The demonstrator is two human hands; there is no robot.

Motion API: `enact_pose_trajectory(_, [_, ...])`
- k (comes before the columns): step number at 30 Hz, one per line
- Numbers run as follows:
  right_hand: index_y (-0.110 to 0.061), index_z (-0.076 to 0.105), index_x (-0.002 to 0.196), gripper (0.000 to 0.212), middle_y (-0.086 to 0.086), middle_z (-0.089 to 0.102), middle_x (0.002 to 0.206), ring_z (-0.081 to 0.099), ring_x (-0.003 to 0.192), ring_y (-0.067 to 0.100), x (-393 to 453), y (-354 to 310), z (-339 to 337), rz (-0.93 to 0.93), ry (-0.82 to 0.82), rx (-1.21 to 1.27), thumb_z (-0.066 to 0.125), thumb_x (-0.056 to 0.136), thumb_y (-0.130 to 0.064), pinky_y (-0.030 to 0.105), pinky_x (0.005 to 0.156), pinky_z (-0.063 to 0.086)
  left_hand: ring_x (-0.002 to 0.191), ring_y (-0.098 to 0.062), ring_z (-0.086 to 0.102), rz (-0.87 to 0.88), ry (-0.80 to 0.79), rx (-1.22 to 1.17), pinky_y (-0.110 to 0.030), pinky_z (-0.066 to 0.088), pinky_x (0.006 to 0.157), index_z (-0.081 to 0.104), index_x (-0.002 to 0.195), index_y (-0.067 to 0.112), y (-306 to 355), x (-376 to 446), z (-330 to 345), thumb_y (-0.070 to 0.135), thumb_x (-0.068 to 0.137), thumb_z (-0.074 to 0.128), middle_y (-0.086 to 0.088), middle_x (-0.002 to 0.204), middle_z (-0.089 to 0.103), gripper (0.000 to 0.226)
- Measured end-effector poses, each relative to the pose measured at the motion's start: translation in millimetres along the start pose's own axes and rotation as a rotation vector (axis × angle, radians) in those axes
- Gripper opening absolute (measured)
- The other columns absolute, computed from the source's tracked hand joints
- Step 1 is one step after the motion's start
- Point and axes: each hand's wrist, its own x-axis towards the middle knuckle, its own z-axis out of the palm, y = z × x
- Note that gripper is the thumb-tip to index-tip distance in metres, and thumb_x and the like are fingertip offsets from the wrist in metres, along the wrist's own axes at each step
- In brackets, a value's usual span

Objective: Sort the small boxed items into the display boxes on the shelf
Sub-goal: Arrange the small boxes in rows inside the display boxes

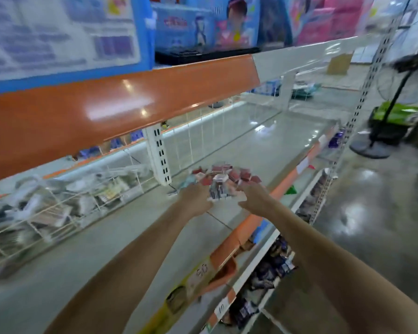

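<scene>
Reaching deep over the pale shelf [263, 150], both arms stretched toward a loose heap of small boxed items [223, 175], mostly red with some white and dark ones, which lay scattered near the middle of the shelf beside the white upright [158, 155]. In the head view, the only one, the left hand [194, 198] and the right hand [253, 195] flanked a dark little box [217, 191] at the near edge of the heap and seemed to touch it from either side; motion blur hid the fingers, so I could not tell whether either hand actually gripped it. Wire baskets [46, 208] of blurred goods sat well apart to the left, under the orange shelf edge [106, 109]. The risk, as I judged it: with the heap unboxed and close to the shelf front, a hurried scoop could push boxes over the edge to the floor, or mix colours that belonged in separate display boxes
</scene>
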Motion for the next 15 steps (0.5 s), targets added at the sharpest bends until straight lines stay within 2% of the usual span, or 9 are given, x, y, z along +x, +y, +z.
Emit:
enact_pose_trajectory(2, [-0.011, 0.044, 0.131, 0.052, 0.013, 0.051, 0.130, 0.046, 0.120, 0.031, 16.7, 9.1, 2.6, -0.018, -0.004, -0.024, 0.059, 0.083, -0.024, 0.036, 0.100, 0.038, 0.121, -0.034, 0.044, -0.033, 0.049, 0.009, -0.042, 0.044, 0.095, 0.038, 0.139, 0.010, -5.4, 17.0, 3.7, 0.022, 0.088, 0.053, -0.016, 0.139, 0.040, 0.054])
enact_pose_trajectory(4, [-0.013, 0.042, 0.135, 0.056, 0.012, 0.051, 0.130, 0.047, 0.119, 0.032, 29.5, 16.4, 7.7, -0.033, -0.013, 0.003, 0.056, 0.082, -0.016, 0.038, 0.100, 0.038, 0.126, -0.032, 0.040, -0.072, 0.080, 0.018, -0.044, 0.042, 0.097, 0.030, 0.144, 0.014, -11.5, 29.0, 6.3, 0.017, 0.089, 0.052, -0.012, 0.143, 0.037, 0.059])
enact_pose_trajectory(6, [-0.017, 0.041, 0.138, 0.057, 0.012, 0.050, 0.126, 0.048, 0.117, 0.034, 38.0, 21.1, 12.9, -0.042, 0.003, 0.031, 0.055, 0.083, -0.011, 0.039, 0.098, 0.040, 0.126, -0.030, 0.040, -0.091, 0.090, 0.018, -0.043, 0.041, 0.096, 0.032, 0.143, 0.016, -16.4, 36.3, 8.7, 0.014, 0.090, 0.051, -0.009, 0.141, 0.039, 0.056])
enact_pose_trajectory(10, [-0.020, 0.059, 0.119, 0.034, 0.009, 0.051, 0.119, 0.050, 0.114, 0.029, 50.8, 29.5, 24.5, -0.097, 0.076, 0.056, 0.050, 0.087, -0.016, 0.035, 0.096, 0.039, 0.123, -0.027, 0.044, -0.100, 0.159, 0.031, -0.041, 0.044, 0.092, 0.040, 0.138, 0.017, -24.2, 46.8, 14.2, 0.012, 0.092, 0.049, -0.008, 0.134, 0.047, 0.047])
enact_pose_trajectory(12, [-0.018, 0.062, 0.114, 0.028, 0.009, 0.051, 0.119, 0.050, 0.112, 0.028, 50.4, 30.9, 24.3, -0.118, 0.087, 0.094, 0.053, 0.088, -0.020, 0.035, 0.096, 0.039, 0.118, -0.025, 0.048, -0.105, 0.192, 0.039, -0.038, 0.046, 0.088, 0.046, 0.132, 0.016, -25.7, 50.1, 15.6, 0.019, 0.094, 0.050, -0.007, 0.128, 0.052, 0.039])
enact_pose_trajectory(15, [-0.016, 0.063, 0.109, 0.024, 0.009, 0.054, 0.115, 0.050, 0.111, 0.027, 48.8, 32.2, 24.0, -0.149, 0.112, 0.129, 0.058, 0.087, -0.023, 0.035, 0.095, 0.040, 0.116, -0.023, 0.049, -0.095, 0.250, 0.029, -0.037, 0.047, 0.087, 0.049, 0.130, 0.017, -27.4, 50.4, 18.8, 0.027, 0.093, 0.053, -0.005, 0.124, 0.055, 0.039])
